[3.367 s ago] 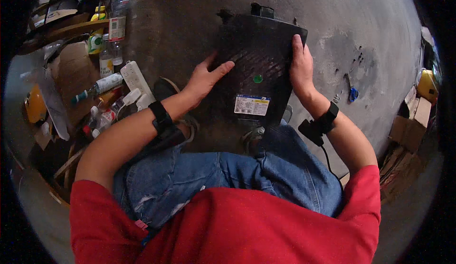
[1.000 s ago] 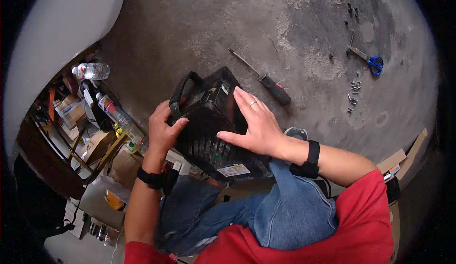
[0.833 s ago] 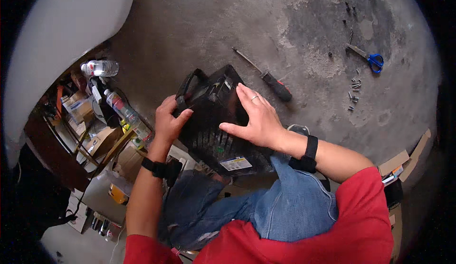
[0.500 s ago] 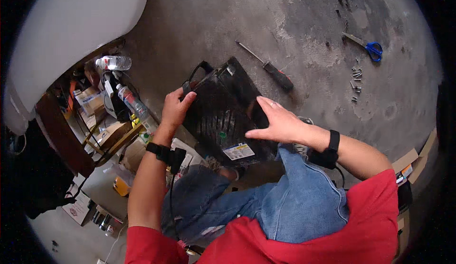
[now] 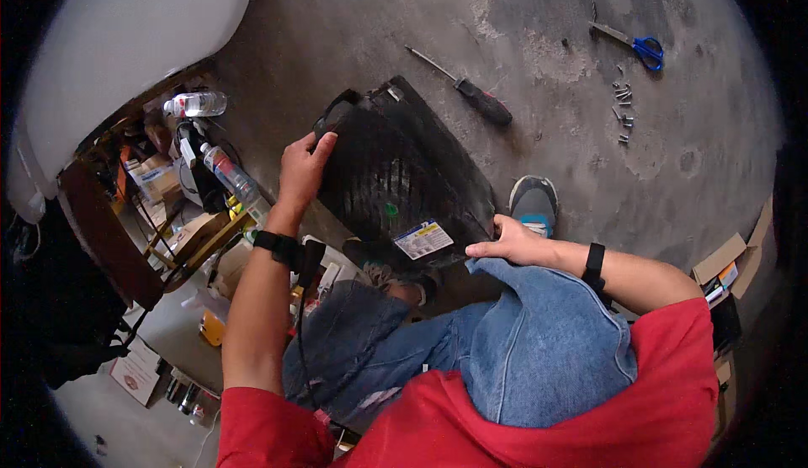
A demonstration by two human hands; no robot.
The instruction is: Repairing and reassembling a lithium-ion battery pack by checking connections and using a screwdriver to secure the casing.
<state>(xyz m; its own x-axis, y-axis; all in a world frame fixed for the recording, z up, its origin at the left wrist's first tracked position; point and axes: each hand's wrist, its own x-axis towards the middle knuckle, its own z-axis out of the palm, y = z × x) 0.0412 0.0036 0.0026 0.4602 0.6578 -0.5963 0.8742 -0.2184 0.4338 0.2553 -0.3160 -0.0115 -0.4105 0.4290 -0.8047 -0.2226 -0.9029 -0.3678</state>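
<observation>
A black, box-shaped machine casing with vent slots, a green round mark and a white printed label is tilted in front of my knees. What lies under it is hidden. My left hand grips its left side, thumb over the top edge, just below a dark handle or strap at the far left corner. At the near right corner, beside the label, my right hand is closed on the edge, with the thumb on the near side. Some fingers of both hands are hidden behind the casing.
Beyond the casing a screwdriver lies on the concrete floor. Farther right are several loose screws and blue-handled scissors. A cluttered shelf with plastic bottles stands left. An open carton sits at right. My shoe is beside the casing.
My right hand has left the casing's top face and closed on its near right corner. The casing has tilted and shifted slightly. My right-side shoe now shows beside it.
</observation>
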